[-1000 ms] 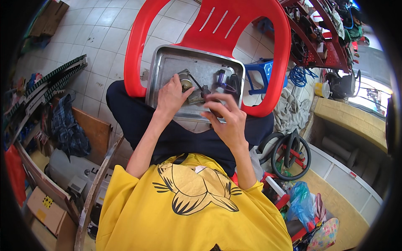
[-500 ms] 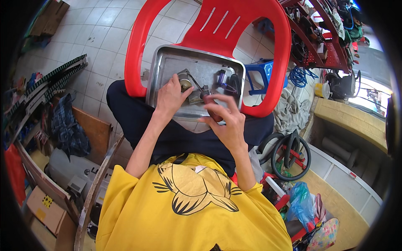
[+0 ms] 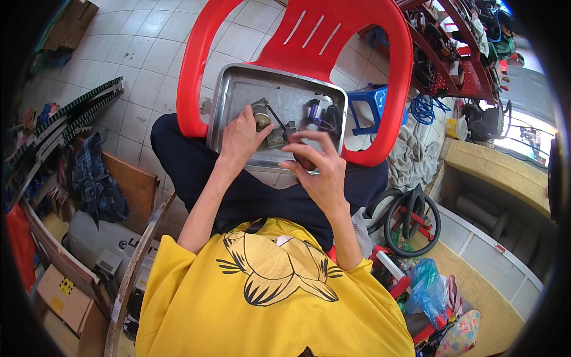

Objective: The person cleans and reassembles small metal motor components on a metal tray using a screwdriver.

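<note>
A shallow metal tray (image 3: pixel 347 113) rests across the seat of a red plastic chair in front of me. My left hand (image 3: pixel 239 138) is closed on a grey metal part with a brass-coloured round piece (image 3: pixel 262 122), steadying it on the tray. From that part a thin dark rod (image 3: pixel 276 115) slants toward a small dark fitting (image 3: pixel 290 130). My right hand (image 3: pixel 324 163) curls its fingers and thumb loosely around a dark reddish, rounded handle-like piece (image 3: pixel 304 159), partly hidden by the fingers. Beyond it lie a purple tool (image 3: pixel 315 112) and a black object (image 3: pixel 333 118).
The red chair (image 3: pixel 397 89) encloses the tray with its arms. A blue stool (image 3: pixel 373 110) and coiled blue hose (image 3: pixel 425 109) stand to the right. Black rubber tubes (image 3: pixel 437 229) lie at lower right. Wooden boards (image 3: pixel 132 184) and boxes crowd the left.
My right hand has shifted slightly left, its fingers moving around the dark reddish piece. My left hand stays on the metal part, nearly still.
</note>
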A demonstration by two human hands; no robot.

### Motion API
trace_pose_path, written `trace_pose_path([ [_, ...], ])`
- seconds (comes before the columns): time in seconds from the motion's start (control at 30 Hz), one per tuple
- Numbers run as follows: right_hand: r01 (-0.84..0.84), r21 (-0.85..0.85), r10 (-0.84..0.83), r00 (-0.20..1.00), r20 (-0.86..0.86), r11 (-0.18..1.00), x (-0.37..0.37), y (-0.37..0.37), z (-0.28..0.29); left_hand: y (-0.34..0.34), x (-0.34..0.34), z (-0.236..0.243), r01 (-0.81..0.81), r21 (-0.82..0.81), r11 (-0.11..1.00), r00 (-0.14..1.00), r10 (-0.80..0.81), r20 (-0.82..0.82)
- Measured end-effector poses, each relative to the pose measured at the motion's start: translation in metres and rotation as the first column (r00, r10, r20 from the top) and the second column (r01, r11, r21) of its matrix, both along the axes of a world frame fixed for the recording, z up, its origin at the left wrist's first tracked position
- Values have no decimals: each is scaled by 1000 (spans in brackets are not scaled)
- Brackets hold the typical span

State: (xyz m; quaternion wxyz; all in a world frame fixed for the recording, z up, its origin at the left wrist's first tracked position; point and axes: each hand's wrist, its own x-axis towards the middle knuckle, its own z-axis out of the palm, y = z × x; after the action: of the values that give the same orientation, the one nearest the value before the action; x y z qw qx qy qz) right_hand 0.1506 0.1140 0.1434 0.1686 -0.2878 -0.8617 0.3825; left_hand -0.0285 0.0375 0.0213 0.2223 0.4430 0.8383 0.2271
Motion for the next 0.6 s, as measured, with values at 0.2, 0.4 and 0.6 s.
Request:
trace_pose_path([
  [0.2,-54,-134,35,989,-143,990,-1,1,-5,0,-1,0,-2,-35,999,1000,2,4],
  [0.4,95,156,-102,994,36,983,-2,-6,-9,-1,1,-4,-7,52,999,1000,7,-7],
  [0.6,-35,74,42,995,-86,997,-5,-5,-15,1,0,1,9,-41,999,1000,-8,19],
])
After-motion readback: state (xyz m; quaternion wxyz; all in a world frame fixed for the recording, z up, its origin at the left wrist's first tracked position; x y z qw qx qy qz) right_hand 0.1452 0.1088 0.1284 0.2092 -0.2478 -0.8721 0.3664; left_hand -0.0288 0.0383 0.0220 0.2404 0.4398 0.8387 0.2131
